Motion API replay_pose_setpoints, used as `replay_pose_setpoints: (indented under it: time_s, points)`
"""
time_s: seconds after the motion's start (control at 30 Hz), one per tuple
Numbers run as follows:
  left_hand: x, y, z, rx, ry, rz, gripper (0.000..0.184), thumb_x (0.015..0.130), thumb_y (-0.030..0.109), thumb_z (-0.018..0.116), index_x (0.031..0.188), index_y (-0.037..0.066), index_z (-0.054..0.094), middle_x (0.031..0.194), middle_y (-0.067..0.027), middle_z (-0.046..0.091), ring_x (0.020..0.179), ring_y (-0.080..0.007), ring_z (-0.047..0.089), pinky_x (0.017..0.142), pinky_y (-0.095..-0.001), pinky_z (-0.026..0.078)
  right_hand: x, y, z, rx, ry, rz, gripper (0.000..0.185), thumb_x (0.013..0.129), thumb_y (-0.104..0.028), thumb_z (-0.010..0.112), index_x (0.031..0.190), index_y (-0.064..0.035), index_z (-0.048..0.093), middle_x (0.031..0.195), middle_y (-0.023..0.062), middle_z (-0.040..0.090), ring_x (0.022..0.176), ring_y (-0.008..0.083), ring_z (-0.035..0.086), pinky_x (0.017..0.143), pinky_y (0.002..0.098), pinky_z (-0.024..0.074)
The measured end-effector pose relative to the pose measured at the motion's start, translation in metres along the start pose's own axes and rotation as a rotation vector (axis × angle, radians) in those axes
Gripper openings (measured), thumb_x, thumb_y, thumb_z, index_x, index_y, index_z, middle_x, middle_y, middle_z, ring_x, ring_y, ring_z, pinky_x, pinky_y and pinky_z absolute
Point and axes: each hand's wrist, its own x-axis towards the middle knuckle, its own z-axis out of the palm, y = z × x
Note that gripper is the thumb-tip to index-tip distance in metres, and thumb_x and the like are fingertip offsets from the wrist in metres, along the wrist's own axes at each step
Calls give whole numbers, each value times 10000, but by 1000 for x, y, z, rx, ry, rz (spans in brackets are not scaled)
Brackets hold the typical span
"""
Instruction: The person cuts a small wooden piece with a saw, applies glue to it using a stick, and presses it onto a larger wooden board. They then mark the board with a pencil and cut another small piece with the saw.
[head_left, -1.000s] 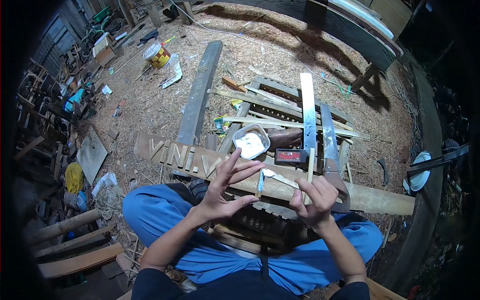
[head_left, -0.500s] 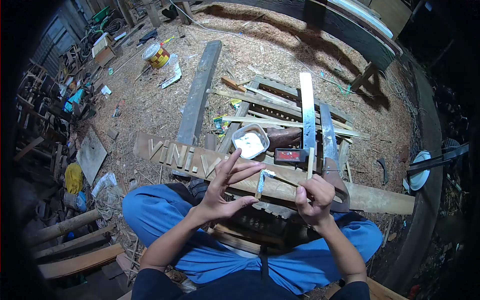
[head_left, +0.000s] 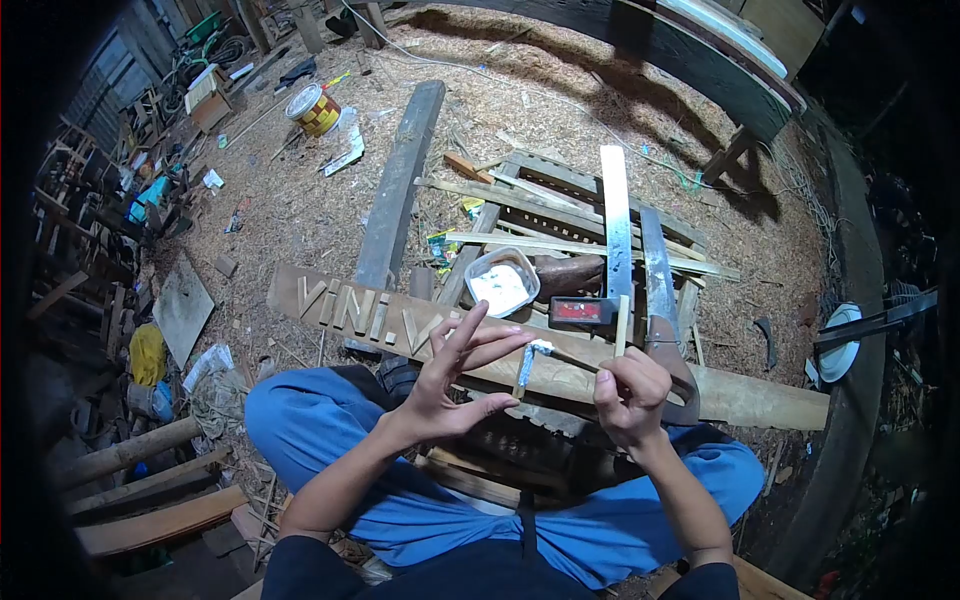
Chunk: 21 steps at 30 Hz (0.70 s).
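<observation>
Lying at left, small wood strips (head_left: 365, 312) sit spaced along a long board (head_left: 286, 292). Next up, my left hand (head_left: 445, 375), thumb and fingers pinching a short wood piece (head_left: 524, 370) by its ends above the board, probably to leave its white-smeared face clear. Well apart, my right hand (head_left: 634, 392) grips a thin stick (head_left: 577, 361), angled towards the piece. Counting across: one tub (head_left: 502, 285), one held piece, one stick, one handsaw (head_left: 656, 262).

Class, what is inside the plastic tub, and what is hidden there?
A white, paste-like substance is inside the tub. The tub's floor beneath it cannot be seen, and a finger of the left hand blocks part of the near edge.
</observation>
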Motion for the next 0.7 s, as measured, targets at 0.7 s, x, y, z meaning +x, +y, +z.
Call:
replay_pose_setpoints:
  time_s: [0.7]
  points:
    - [1,2,-3,141,-7,14,1209,836,94,886,1690,20,33,1445,-186,665,1430,-268,558,1246,-426,222,-2,-2,1,-26,11,-27,131,784,-114,670,692,-25,644,571,86,505,500,253,483,482,394,383]
